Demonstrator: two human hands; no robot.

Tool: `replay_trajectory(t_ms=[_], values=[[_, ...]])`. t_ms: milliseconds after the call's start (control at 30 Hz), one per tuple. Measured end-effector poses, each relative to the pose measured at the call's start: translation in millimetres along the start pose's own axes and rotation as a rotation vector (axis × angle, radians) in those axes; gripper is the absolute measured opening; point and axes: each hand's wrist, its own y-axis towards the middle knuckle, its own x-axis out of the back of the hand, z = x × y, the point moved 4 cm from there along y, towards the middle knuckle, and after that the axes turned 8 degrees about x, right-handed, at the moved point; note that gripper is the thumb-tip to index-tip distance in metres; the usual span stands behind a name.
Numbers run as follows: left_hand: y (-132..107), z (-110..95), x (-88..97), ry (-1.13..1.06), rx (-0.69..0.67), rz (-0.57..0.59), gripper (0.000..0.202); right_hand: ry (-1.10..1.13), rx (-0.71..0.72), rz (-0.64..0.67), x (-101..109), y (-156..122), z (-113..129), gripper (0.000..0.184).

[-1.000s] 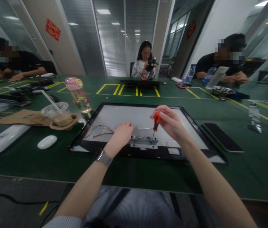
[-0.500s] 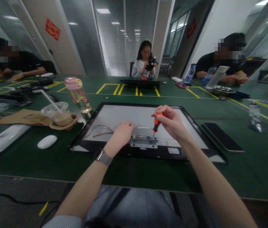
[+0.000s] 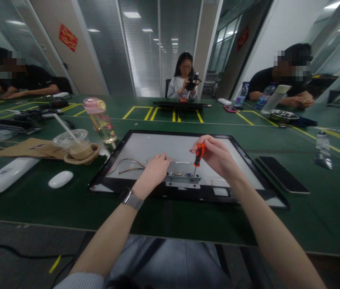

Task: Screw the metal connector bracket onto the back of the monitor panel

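Note:
A monitor panel (image 3: 145, 146) lies back-up on the green table, its black frame around a pale metal back. A small metal connector bracket (image 3: 182, 176) sits near its front edge. My left hand (image 3: 154, 170) rests flat on the panel, fingers touching the bracket's left end. My right hand (image 3: 216, 154) is closed round an orange-handled screwdriver (image 3: 199, 152), held nearly upright with its tip down on the bracket's right side. Thin red and white wires (image 3: 126, 164) run across the panel left of my left hand.
A white mouse (image 3: 60, 179), an iced drink cup (image 3: 73, 144) on brown paper and a pink-lidded bottle (image 3: 100, 120) stand to the left. A black phone (image 3: 282, 174) lies to the right. Three other people sit around the far sides of the table.
My right hand has shifted its grip slightly on the screwdriver, whose tip stays on the bracket. My left hand has not moved.

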Motion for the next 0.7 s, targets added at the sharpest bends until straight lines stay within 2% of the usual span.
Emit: replay_trajectory(t_ms=[267, 400, 600, 700], values=[[1.5, 1.5, -2.5, -0.003, 0.009, 0.003, 0.043, -0.075, 0.069, -0.073, 5.9, 0.9, -0.1, 0.020], [1.6, 1.1, -2.1, 0.001, 0.001, -0.005, 0.042, -0.035, 0.045, -0.060, 3.3, 1.3, 0.0, 0.019], [1.7, 1.2, -3.1, 0.011, 0.007, -0.006, 0.041, -0.084, 0.091, -0.022, 1.5, 1.2, 1.8, 0.028], [1.2, 0.9, -2.3, -0.001, 0.004, -0.005, 0.042, -0.076, 0.054, -0.020, 1.5, 0.7, 1.6, 0.021]])
